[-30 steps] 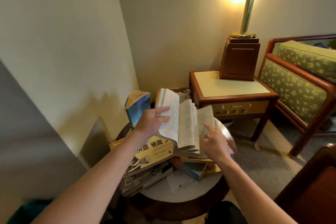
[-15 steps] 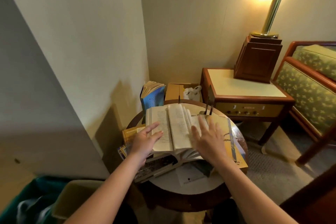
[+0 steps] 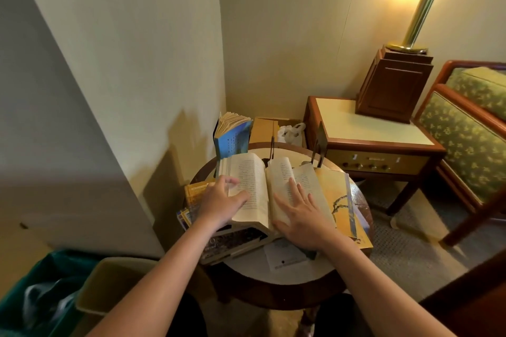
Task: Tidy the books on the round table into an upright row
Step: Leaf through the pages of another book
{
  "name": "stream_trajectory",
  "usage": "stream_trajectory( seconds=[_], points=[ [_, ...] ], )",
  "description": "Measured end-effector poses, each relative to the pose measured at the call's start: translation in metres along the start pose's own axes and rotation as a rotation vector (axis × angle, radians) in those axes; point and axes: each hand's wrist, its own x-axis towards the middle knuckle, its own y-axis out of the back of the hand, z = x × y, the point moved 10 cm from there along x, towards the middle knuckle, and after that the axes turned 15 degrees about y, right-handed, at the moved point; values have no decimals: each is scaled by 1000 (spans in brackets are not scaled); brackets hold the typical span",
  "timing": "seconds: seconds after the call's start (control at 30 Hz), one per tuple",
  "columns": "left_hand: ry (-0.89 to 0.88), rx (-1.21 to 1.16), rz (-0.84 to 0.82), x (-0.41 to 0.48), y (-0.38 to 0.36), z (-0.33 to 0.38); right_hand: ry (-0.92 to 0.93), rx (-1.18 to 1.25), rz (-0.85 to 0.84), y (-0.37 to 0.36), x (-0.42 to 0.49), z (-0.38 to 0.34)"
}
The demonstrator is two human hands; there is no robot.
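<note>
The open book (image 3: pixel 254 189) lies flat, its spine running near to far between the left hand (image 3: pixel 221 204) and the right hand (image 3: pixel 301 216). Both rest open-fingered on its pages and grip nothing.

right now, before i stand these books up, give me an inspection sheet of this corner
surface: round table, pale top, wooden rim, mostly covered by books.
job's things: open book lies flat on the pile; blue book stands upright at the back; yellow book and dark book lie flat beneath; two thin dark uprights, likely bookends, stand at the back.
clutter: loose paper sheet at the table's front.
hands: right hand flat on the right page, fingers straight; left hand on the left page, fingers blurred, grip unclear.
cables: nothing seen.
surroundings: side table carrying a lit lamp, armchair, cardboard box, plastic bag, bins lower left.
</note>
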Motion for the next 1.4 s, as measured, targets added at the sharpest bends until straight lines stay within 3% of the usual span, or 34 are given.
stream_trajectory(
  seconds=[0.13, 0.37, 0.87, 1.1, 1.27, 1.4],
  points=[
    [65, 1, 21, 6, -4, -21, 59, 27, -49, 1, -1, -6],
    [14, -60, 98, 8, 0, -25, 52, 174, -50, 12, -3, -13],
    [-58, -116, 95, 0, 6, -17, 65, 231, 143, 34, 7, -33],
    [-20, -148, 77, 1, 5, -20, 52, 248, 109, 46, 7, -54],
    [27, -246, 25, 5, 4, -28, 130, 42, 1, 15, 22, -55],
    [102, -320, 19, 8, 6, -42, 113, 79, -43, 8, 28, -43]
  ],
)
